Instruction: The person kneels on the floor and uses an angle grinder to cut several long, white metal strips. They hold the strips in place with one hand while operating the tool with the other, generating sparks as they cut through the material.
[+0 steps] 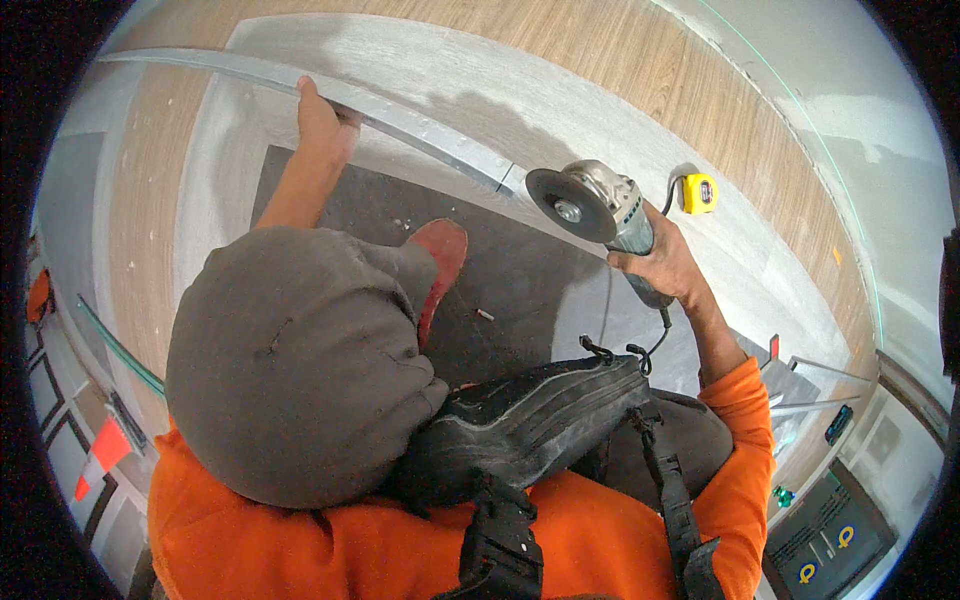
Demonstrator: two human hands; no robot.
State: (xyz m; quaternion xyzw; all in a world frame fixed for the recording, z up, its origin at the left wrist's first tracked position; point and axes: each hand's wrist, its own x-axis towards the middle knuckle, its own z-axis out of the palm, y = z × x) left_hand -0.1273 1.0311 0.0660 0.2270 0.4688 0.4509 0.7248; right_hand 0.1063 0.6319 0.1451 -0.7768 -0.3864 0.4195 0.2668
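Note:
A long, thin galvanized metal profile (430, 137) runs from the far left toward the middle, and a dark line crosses it near its right end. My left hand (325, 125) is closed around the profile, thumb over its top edge and the other fingers mostly hidden. In my right hand (665, 258) is an angle grinder (605, 190), gripped by its body. The grinder's dark disc (572, 205) faces me, close to the profile's right end. Whether the disc is turning, I cannot tell. A cord (664, 325) hangs from the grinder's rear.
A yellow tape measure (699, 194) lies on the floor beyond my right hand. Beneath me is a dark grey sheet (530, 290) with a small whitish scrap. My bent grey knee (300, 370), red shoe (445, 265) and black bag (530, 420) fill the near side. A wall stands right.

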